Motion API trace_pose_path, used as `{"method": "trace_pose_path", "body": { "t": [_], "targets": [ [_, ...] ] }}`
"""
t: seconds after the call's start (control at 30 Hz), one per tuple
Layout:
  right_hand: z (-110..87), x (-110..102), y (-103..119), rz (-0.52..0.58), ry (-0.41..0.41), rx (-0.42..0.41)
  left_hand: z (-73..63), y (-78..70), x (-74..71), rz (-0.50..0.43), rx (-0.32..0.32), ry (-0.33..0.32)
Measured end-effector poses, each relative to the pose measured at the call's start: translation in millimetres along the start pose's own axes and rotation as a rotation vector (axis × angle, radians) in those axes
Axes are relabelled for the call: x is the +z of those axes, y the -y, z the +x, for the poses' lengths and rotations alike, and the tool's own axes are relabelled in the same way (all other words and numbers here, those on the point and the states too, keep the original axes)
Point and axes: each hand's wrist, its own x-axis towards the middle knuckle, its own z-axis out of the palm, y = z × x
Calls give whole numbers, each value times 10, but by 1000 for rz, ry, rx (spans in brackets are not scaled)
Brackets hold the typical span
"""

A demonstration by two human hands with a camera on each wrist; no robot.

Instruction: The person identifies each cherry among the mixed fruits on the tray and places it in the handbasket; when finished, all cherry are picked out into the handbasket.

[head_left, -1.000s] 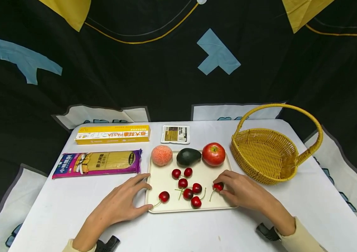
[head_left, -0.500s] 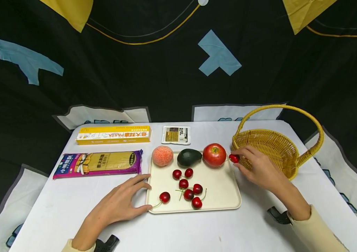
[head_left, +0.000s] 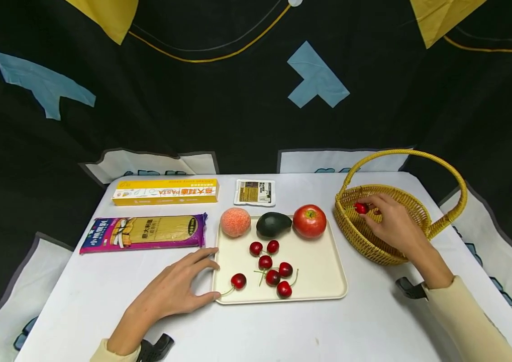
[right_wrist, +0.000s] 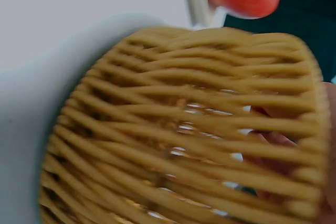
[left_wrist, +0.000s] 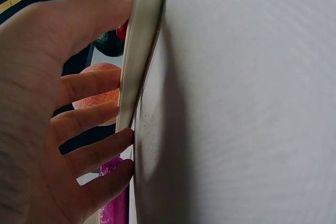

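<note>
My right hand (head_left: 391,221) pinches a dark red cherry (head_left: 361,207) between thumb and fingers, inside the rim of the yellow wicker basket (head_left: 355,236). In the right wrist view the basket's woven wall (right_wrist: 184,129) hides most of that hand. My left hand (head_left: 179,286) rests at the left edge of the cream tray (head_left: 319,286), fingers and thumb spread along the rim; the left wrist view shows its fingertips touching the tray's side (left_wrist: 139,51). Several stemmed cherries (head_left: 273,277) lie on the tray, one cherry (head_left: 238,281) apart near the left thumb.
Along the tray's back edge sit a peach-like fruit (head_left: 235,222), a dark green avocado (head_left: 274,224) and a red apple (head_left: 309,221). Behind them lies a white sachet (head_left: 254,192). A pasta box (head_left: 165,192) and a purple spaghetti packet (head_left: 144,233) are at left. The basket's tall handle (head_left: 418,152) arches overhead.
My right hand has lifted a cherry from the tray's right side and carried it right and away from me, over the rim into the basket. The left hand has stayed at the tray.
</note>
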Motion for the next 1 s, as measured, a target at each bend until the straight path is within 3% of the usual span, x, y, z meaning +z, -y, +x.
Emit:
{"method": "trace_pose_path", "body": {
  "t": [0.33,0.67,0.8,1.0],
  "targets": [
    [68,173,-306,5,70,-9,13,18,20,-6,2,5],
    [145,274,-348,15,219,41,-15,16,18,-3,-2,-3],
    [140,214,-322,-7,241,54,-14,6,31,0,3,-12],
    [70,27,-194,-52,208,57,-12,-2,25,20,1,-16]
  ]
}}
